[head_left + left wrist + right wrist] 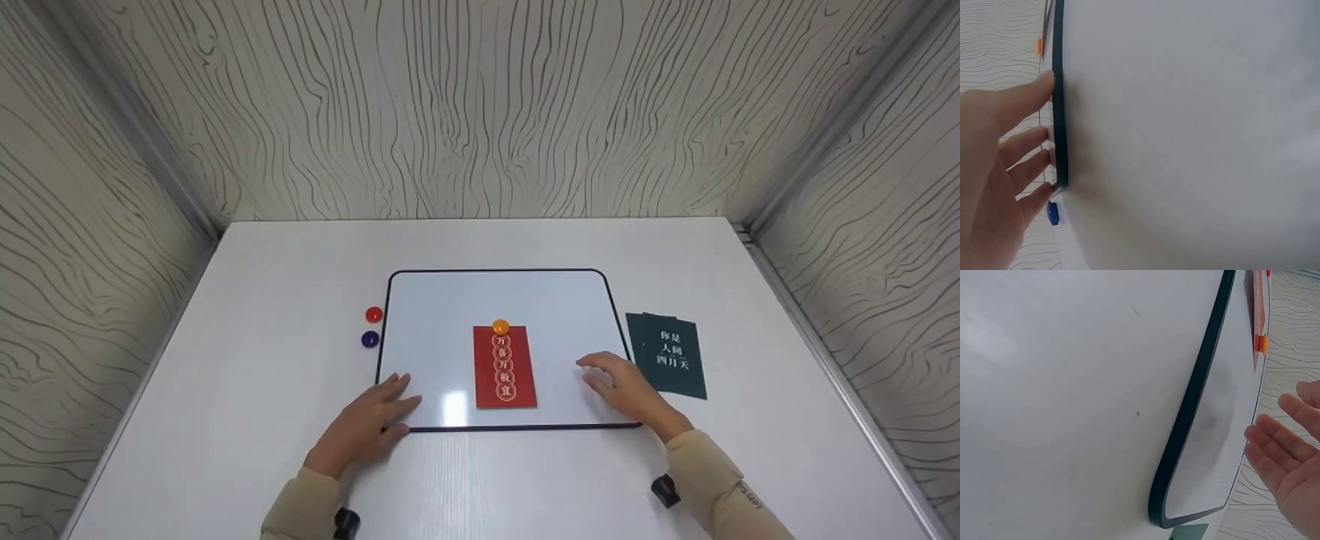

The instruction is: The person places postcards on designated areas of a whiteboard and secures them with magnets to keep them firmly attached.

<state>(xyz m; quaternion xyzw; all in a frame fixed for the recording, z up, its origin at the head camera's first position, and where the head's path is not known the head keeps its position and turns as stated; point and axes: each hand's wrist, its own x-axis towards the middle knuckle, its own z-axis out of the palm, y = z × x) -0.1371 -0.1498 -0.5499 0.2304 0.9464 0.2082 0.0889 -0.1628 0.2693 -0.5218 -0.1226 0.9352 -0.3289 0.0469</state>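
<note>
A white board (435, 315) with a black rim lies flat on the table. On its middle is a red card (487, 367) with pale characters, an orange round magnet (500, 327) at its top edge. My left hand (367, 420) rests on the board's near left corner with fingers spread; in the left wrist view its thumb (1039, 90) touches the dark rim. Over the right part of the board, my right hand (626, 386) hovers with loosely bent fingers. Nothing is between those fingers (1269, 450) in the right wrist view, and they are apart from the card.
Left of the board sit a red magnet (373, 314) and a dark blue magnet (370, 339). Dark green cards (667, 375) with white characters lie overlapping by the board's right edge. Wood-patterned walls (465, 112) enclose the white table (292, 300) at the back and sides.
</note>
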